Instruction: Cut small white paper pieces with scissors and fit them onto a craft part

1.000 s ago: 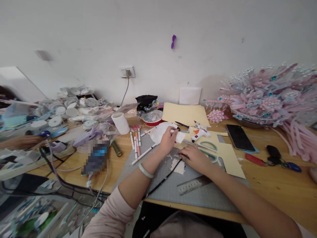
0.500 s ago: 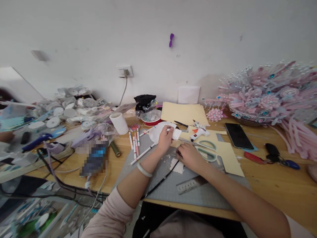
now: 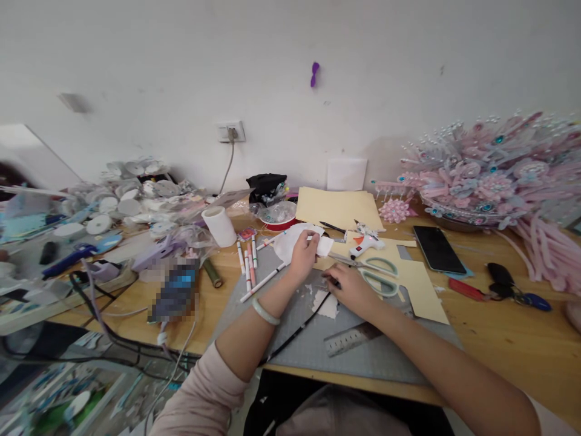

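Note:
My left hand (image 3: 305, 257) is closed on a piece of white paper (image 3: 324, 245), and more of that thin white material (image 3: 287, 239) spreads behind the fingers. Close by on the right, my right hand (image 3: 349, 286) has its fingers curled around the end of a black cable (image 3: 297, 331), which runs back over the mat to the table edge. Under the cable lies a torn paper scrap (image 3: 327, 304). Scissors with pale green handles (image 3: 382, 265) rest just beyond my right hand. A steel ruler (image 3: 347, 341) is partly covered by my right forearm.
Several markers (image 3: 249, 266) and a white cylinder (image 3: 218, 226) stand left of the grey cutting mat (image 3: 290, 357). Beyond are a white glue gun (image 3: 365, 244) and yellow card (image 3: 338, 206). On the right lie a phone (image 3: 438, 249), keys (image 3: 499, 274) and pink flower ornaments (image 3: 490, 175).
My right hand has shifted slightly, its fingers rising a little so that the dark cable end shows in them. My left hand stays nearly where it was with the paper.

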The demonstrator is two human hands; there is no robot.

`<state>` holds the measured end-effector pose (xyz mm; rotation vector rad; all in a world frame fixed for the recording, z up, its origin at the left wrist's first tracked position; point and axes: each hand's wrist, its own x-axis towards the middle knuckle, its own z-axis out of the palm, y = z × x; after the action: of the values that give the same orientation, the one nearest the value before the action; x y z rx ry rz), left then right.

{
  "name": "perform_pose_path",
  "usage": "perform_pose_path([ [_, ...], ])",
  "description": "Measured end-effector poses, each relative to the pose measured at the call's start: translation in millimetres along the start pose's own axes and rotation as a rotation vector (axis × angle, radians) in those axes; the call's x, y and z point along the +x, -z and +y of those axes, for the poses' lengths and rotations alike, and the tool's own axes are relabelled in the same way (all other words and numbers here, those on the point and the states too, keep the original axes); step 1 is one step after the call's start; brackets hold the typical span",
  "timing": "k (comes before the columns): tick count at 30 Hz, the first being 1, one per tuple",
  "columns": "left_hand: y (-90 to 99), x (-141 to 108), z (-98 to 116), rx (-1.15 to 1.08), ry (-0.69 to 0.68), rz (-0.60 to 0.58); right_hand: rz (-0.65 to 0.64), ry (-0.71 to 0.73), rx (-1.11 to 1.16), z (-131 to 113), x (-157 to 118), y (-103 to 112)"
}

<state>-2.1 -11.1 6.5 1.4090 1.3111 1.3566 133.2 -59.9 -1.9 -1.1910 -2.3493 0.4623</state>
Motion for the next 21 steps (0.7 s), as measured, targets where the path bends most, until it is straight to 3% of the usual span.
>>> perform_pose_path([
  [15, 0.3, -0.9, 2.3, 0.023, 0.007, -0.007, 0.003, -0.044, 0.061, 2.6, 0.1, 1.7],
  [21, 0.5, 0.0, 0.2, 0.011, 0.011, -0.006, 0.016, 0.046, 0.087, 1.5, 0.0, 3.1],
])
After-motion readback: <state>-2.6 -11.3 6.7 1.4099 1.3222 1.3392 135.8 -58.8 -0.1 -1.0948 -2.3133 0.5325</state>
